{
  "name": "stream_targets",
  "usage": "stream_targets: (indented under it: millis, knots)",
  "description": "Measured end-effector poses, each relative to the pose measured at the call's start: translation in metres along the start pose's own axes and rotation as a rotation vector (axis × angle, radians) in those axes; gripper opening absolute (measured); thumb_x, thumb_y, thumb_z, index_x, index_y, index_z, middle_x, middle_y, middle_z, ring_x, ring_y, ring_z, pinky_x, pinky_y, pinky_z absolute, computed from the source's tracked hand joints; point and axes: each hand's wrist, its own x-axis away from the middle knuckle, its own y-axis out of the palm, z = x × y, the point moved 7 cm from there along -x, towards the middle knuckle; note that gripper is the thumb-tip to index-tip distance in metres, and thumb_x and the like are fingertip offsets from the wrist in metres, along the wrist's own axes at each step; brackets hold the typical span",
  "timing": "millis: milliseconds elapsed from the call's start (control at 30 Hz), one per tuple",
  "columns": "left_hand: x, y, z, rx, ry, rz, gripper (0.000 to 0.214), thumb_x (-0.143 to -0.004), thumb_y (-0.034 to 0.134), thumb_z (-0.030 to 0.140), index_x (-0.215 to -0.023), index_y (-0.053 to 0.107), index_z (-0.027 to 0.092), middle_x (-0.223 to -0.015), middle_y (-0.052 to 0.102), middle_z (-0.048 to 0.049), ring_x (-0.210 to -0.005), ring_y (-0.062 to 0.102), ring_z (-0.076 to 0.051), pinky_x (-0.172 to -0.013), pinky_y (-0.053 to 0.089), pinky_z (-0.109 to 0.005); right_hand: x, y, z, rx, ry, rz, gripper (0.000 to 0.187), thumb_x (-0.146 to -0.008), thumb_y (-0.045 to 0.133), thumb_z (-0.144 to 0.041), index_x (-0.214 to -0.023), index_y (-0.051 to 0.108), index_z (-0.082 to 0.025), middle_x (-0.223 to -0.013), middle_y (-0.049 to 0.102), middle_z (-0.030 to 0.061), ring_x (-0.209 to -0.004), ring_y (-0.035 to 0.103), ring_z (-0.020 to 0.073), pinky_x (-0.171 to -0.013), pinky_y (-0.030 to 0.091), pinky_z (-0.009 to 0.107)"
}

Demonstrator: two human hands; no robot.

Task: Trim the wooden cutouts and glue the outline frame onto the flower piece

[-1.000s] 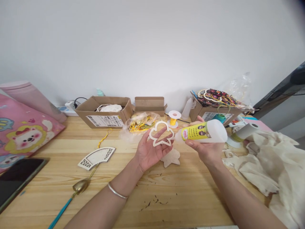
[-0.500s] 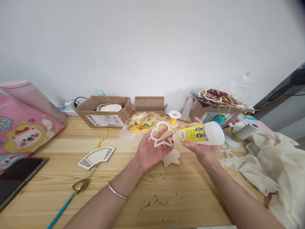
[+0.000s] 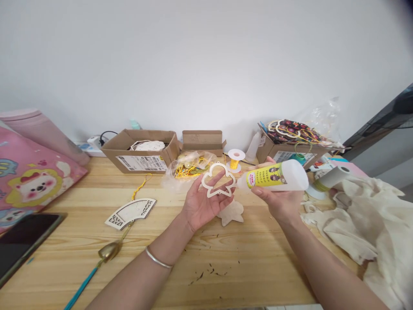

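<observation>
My left hand [image 3: 204, 204], palm up, supports a thin pale wooden frame [image 3: 209, 192] with a cloud-like outline and an open middle. In my right hand [image 3: 284, 206] is a white glue bottle [image 3: 295, 175] with a yellow label, tipped on its side. Its nozzle points left and ends close to the frame's right edge; whether they touch I cannot tell. Beneath the left fingers, a solid pale cutout [image 3: 234, 214] of similar outline lies on the wooden table [image 3: 251, 267].
A fan-shaped wooden ornament [image 3: 130, 213] with a gold-and-teal tassel [image 3: 109, 251] lies left, near a phone [image 3: 27, 241]. Cardboard boxes [image 3: 172, 153], bagged yellow cords [image 3: 190, 168] and a yellow thread spool [image 3: 235, 162] stand behind. Crumpled cream cloth [image 3: 358, 224] covers the right side.
My right hand and the glue bottle have shifted slightly right, drawing the nozzle back from the frame. The frame has moved a little left and up in my left hand.
</observation>
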Motion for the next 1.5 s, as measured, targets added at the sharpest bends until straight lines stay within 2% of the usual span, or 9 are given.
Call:
stream_targets:
  millis: [100, 333, 433, 567, 800, 1033, 1167, 1333, 1500]
  knots:
    - [0.000, 0.001, 0.001, 0.005, -0.002, -0.006, 0.044, -0.079, 0.046, 0.044, -0.112, 0.052, 0.016, -0.098, 0.062, -0.0100, -0.089, 0.059, -0.020, -0.084, 0.041, -0.033, 0.000, 0.002, 0.001, -0.016, 0.001, -0.054, 0.051, -0.045, 0.079, -0.037, -0.088, 0.056, -0.022, -0.081, 0.064, 0.0031, -0.079, 0.062, 0.0230, -0.072, 0.052, 0.041]
    - [0.000, 0.001, -0.001, 0.017, -0.020, 0.000, 0.044, -0.078, 0.046, 0.045, -0.111, 0.052, 0.016, -0.098, 0.062, -0.0098, -0.087, 0.059, -0.019, -0.085, 0.041, -0.033, 0.001, 0.001, 0.006, -0.003, 0.014, -0.095, 0.068, -0.044, 0.079, -0.039, -0.103, 0.051, -0.021, -0.085, 0.065, 0.0039, -0.084, 0.061, 0.0247, -0.080, 0.048, 0.044]
    - [0.000, 0.000, -0.002, 0.012, -0.020, -0.004, 0.044, -0.078, 0.046, 0.045, -0.111, 0.053, 0.017, -0.093, 0.063, -0.0087, -0.086, 0.060, -0.019, -0.084, 0.042, -0.033, -0.001, 0.001, 0.005, 0.041, -0.009, -0.111, 0.061, -0.044, 0.079, -0.041, -0.096, 0.054, -0.021, -0.083, 0.065, 0.0035, -0.082, 0.061, 0.0242, -0.082, 0.047, 0.045]
    - [0.000, -0.001, -0.002, 0.007, -0.029, 0.010, 0.045, -0.078, 0.047, 0.046, -0.110, 0.053, 0.016, -0.101, 0.061, -0.0109, -0.088, 0.060, -0.019, -0.084, 0.042, -0.033, -0.002, 0.003, 0.001, 0.101, -0.055, -0.169, 0.048, -0.044, 0.078, -0.042, -0.082, 0.059, -0.020, -0.078, 0.065, 0.0036, -0.082, 0.060, 0.0249, -0.082, 0.046, 0.046]
    - [0.000, -0.002, -0.001, 0.010, -0.016, 0.025, 0.045, -0.078, 0.046, 0.045, -0.112, 0.051, 0.016, -0.101, 0.062, -0.0109, -0.089, 0.060, -0.020, -0.083, 0.042, -0.034, -0.001, 0.009, -0.002, 0.081, -0.059, -0.235, 0.051, -0.044, 0.078, -0.041, -0.087, 0.058, -0.022, -0.078, 0.066, 0.0028, -0.082, 0.061, 0.0247, -0.085, 0.045, 0.047]
    - [-0.001, 0.000, -0.004, 0.022, -0.023, 0.019, 0.046, -0.078, 0.047, 0.045, -0.113, 0.051, 0.015, -0.096, 0.063, -0.0096, -0.087, 0.059, -0.019, -0.086, 0.040, -0.034, 0.002, 0.009, 0.002, -0.130, 0.022, -0.066, 0.048, -0.051, 0.074, -0.048, -0.088, 0.058, -0.023, -0.083, 0.066, 0.0041, -0.077, 0.063, 0.0231, -0.072, 0.052, 0.041]
    - [0.000, -0.001, -0.008, 0.033, -0.039, 0.045, 0.047, -0.078, 0.047, 0.044, -0.114, 0.051, 0.015, -0.090, 0.064, -0.0087, -0.087, 0.058, -0.019, -0.086, 0.040, -0.034, 0.008, 0.021, 0.005, -0.147, 0.067, -0.115, 0.052, -0.052, 0.073, -0.047, -0.096, 0.055, -0.024, -0.084, 0.067, 0.0045, -0.074, 0.064, 0.0225, -0.069, 0.054, 0.039]
    - [-0.002, -0.002, -0.012, 0.028, -0.048, 0.047, 0.045, -0.079, 0.045, 0.044, -0.111, 0.053, 0.014, -0.085, 0.063, -0.0076, -0.080, 0.058, -0.019, -0.083, 0.040, -0.035, 0.015, 0.028, -0.003, -0.082, 0.021, -0.119, 0.051, -0.051, 0.073, -0.047, -0.094, 0.057, -0.023, -0.085, 0.066, 0.0049, -0.080, 0.063, 0.0235, -0.071, 0.054, 0.041]
    - [-0.003, -0.002, -0.014, 0.043, -0.054, 0.022, 0.046, -0.080, 0.044, 0.044, -0.114, 0.050, 0.014, -0.097, 0.062, -0.0093, -0.089, 0.057, -0.021, -0.085, 0.037, -0.035, 0.016, 0.031, -0.006, -0.041, -0.010, -0.146, 0.043, -0.050, 0.075, -0.044, -0.084, 0.061, -0.022, -0.084, 0.066, 0.0046, -0.083, 0.062, 0.0229, -0.078, 0.052, 0.042]
